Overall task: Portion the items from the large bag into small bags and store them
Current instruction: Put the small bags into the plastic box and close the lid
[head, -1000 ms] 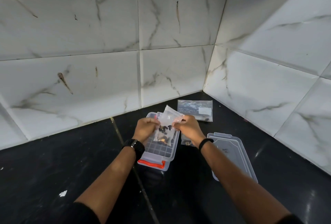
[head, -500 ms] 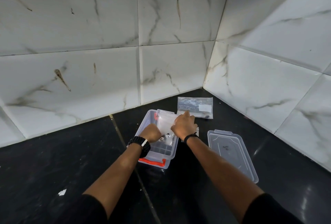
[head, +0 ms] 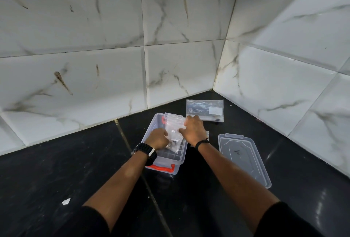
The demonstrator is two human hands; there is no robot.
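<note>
Both hands have come down since a second ago: then they held the small bag (head: 173, 132) up above the box (head: 151, 132); now they press it down into the box, and my view has tipped a little lower with them. My left hand (head: 158, 139) sits at the bag's left edge with fingers curled on it, knuckles toward me. My right hand (head: 194, 128) lies on the bag's right side, fingers bent over its upper edge; whether the thumb pinches the film I cannot tell. The bag is clear, with a few dark bits gathered near its lower end, and it lies over other clear bags already stacked at the box's far end.

The large bag (head: 204, 110) lies flat on the dark surface (head: 75, 170) beyond the box, near the wall corner, just past my right fingertips. The lid (head: 244, 159) rests on the surface to the right, apart from the box. A red latch (head: 161, 168) shows at the box's near end.

I judge this step to be stowing one filled bag. To do it well I would lay it flat on the stack, push the air out toward the seal, and keep the dark bits low so the pile stays even and the lid can close later. I would let go with one hand first, so the film does not spring back up.
</note>
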